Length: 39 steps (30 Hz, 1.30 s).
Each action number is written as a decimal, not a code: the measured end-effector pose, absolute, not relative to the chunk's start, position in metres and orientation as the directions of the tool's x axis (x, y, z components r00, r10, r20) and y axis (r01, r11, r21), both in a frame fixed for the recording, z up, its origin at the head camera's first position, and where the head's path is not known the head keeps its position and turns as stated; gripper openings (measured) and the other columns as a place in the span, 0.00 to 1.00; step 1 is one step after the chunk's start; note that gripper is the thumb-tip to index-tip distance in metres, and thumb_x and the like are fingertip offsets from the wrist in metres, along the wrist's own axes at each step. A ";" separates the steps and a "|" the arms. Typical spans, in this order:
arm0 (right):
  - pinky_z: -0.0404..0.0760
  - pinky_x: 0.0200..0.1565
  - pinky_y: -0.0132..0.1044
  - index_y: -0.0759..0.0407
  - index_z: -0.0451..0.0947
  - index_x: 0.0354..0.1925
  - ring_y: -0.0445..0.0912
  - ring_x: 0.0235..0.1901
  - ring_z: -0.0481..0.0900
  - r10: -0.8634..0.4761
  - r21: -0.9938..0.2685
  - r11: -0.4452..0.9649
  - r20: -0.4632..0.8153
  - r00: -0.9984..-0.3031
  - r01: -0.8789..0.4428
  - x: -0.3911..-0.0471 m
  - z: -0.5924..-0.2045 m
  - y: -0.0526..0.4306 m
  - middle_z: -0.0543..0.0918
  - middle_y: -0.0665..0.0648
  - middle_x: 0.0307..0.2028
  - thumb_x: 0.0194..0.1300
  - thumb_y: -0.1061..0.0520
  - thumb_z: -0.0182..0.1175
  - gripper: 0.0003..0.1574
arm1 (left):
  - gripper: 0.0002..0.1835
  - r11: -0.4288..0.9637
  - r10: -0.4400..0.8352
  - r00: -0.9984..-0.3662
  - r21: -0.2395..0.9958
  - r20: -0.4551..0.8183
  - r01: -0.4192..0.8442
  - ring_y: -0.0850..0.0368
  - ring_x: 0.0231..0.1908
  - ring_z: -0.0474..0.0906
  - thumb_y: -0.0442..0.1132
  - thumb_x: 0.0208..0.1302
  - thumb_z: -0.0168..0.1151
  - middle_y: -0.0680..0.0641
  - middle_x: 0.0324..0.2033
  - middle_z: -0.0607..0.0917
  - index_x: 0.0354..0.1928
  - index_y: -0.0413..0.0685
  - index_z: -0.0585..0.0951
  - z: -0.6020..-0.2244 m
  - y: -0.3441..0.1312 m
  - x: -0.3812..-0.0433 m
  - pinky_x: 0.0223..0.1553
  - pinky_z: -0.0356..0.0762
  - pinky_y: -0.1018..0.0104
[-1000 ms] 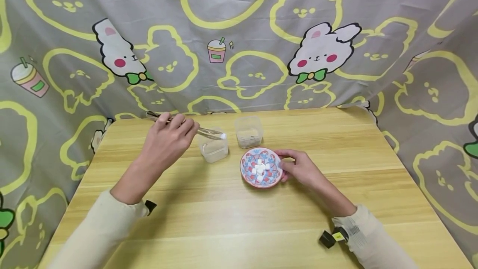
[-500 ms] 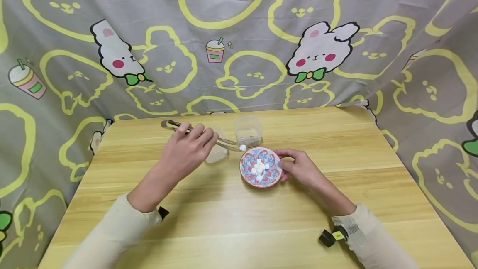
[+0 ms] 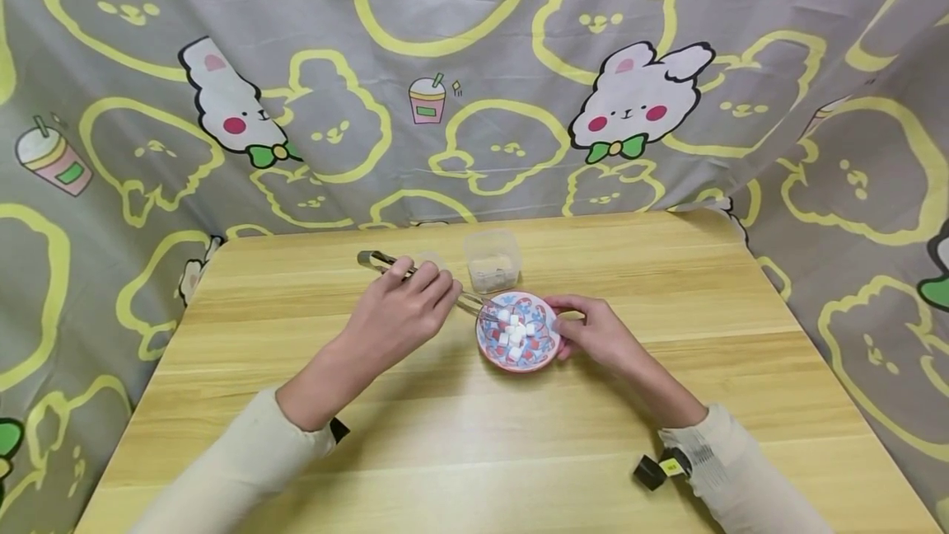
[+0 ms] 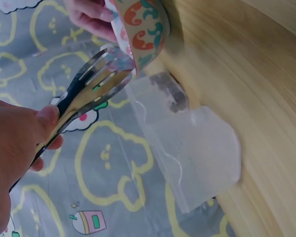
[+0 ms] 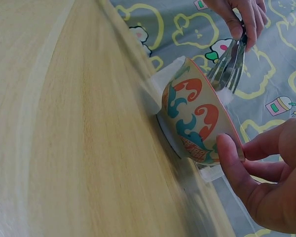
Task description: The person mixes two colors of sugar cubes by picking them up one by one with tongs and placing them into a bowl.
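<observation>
My left hand (image 3: 404,307) grips metal tongs (image 3: 473,305), whose slotted ends (image 4: 106,79) reach over the left rim of a patterned bowl (image 3: 530,303). Several white cubes, perhaps sugar or marshmallow (image 3: 516,339), lie in the bowl. One white piece (image 5: 226,96) shows at the tong tips in the right wrist view; whether the tips still squeeze it I cannot tell. My right hand (image 3: 596,332) pinches the bowl's right rim, thumb against the outer wall (image 5: 192,113). The bowl stands on the wooden table.
Behind the bowl stands a clear plastic container (image 3: 493,258) with something small at its bottom. A second clear container (image 4: 202,148) is mostly hidden behind my left hand in the head view. A patterned curtain (image 3: 474,64) hangs along the table's back edge (image 3: 593,217).
My left hand has carried the tongs and a white cube rightward from above the left container to inside the bowl's rim. The right hand and bowl have stayed put.
</observation>
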State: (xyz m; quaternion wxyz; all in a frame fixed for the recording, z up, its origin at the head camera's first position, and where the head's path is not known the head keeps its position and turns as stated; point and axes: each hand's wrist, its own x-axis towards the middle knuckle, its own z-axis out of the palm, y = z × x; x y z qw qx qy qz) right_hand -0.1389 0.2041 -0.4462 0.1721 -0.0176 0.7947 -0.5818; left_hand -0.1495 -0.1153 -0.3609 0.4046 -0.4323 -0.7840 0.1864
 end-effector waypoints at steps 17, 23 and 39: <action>0.88 0.32 0.40 0.71 0.69 0.70 0.46 0.26 0.84 -0.240 -0.935 0.316 -0.240 -0.941 0.158 -0.139 -0.445 0.204 0.75 0.74 0.65 0.74 0.66 0.55 0.28 | 0.13 0.631 0.774 -0.357 -0.598 0.523 0.494 0.53 0.40 0.74 0.34 0.79 0.48 0.52 0.39 0.87 0.46 0.50 0.84 -0.355 -0.126 -0.154 0.49 0.66 0.58; 0.88 0.32 0.40 0.72 0.69 0.69 0.46 0.26 0.84 -0.247 -0.938 0.311 -0.235 -0.940 0.153 -0.139 -0.446 0.204 0.75 0.75 0.64 0.74 0.67 0.55 0.28 | 0.10 0.674 0.735 -0.352 -0.567 0.579 0.474 0.51 0.36 0.74 0.35 0.78 0.52 0.51 0.34 0.86 0.42 0.49 0.84 -0.350 -0.138 -0.162 0.48 0.66 0.56; 0.88 0.32 0.39 0.72 0.70 0.69 0.46 0.25 0.84 -0.240 -0.937 0.314 -0.235 -0.942 0.154 -0.139 -0.445 0.203 0.76 0.74 0.63 0.73 0.67 0.55 0.28 | 0.11 0.738 0.672 -0.413 -0.511 0.615 0.441 0.47 0.38 0.76 0.32 0.75 0.53 0.45 0.32 0.86 0.33 0.45 0.81 -0.357 -0.167 -0.185 0.54 0.66 0.51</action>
